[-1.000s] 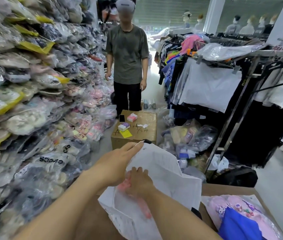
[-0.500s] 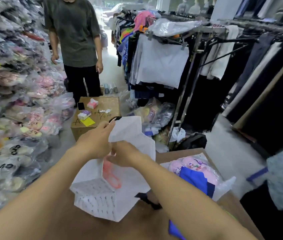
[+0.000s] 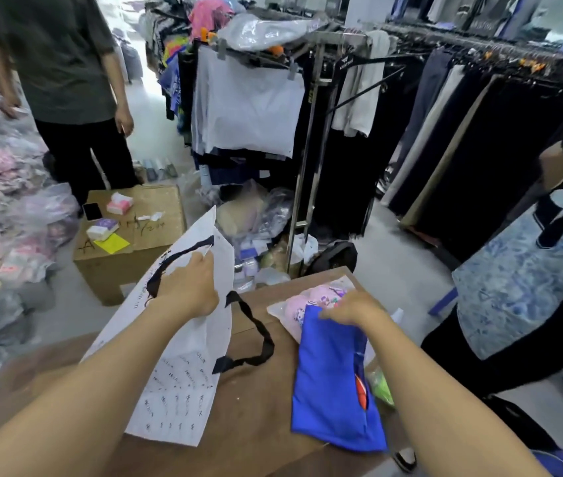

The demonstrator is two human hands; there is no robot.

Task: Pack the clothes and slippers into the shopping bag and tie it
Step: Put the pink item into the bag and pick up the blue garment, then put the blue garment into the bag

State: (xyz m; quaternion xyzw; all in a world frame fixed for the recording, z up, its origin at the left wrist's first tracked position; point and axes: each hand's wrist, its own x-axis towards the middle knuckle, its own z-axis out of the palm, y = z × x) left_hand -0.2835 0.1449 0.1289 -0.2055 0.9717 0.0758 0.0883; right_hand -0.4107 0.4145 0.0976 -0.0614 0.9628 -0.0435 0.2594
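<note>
At the centre of the frame the white shopping bag [image 3: 183, 383] stands tilted on the brown desk [image 3: 256, 407], its lower face printed with rows of small dark lettering and its mouth pointing toward the upper middle. The left hand [image 3: 187, 290] is closed around the bag's upper edge where one black strap handle [image 3: 176, 259] is attached; the other black handle [image 3: 256, 339] hangs in a loose loop onto the desk just right of the bag. In the lower right of the frame lies a folded bright blue garment [image 3: 328, 390] with a bit of red-orange showing at its right edge. The right hand [image 3: 352, 309] rests fingers-down on the garment's top edge, fingers curled; whether it actually grips the cloth cannot be told. Under and just above the garment sits a clear plastic packet of pink slippers [image 3: 311, 299] with cartoon trim. A green item [image 3: 381, 387] peeks out at the garment's right side.
</note>
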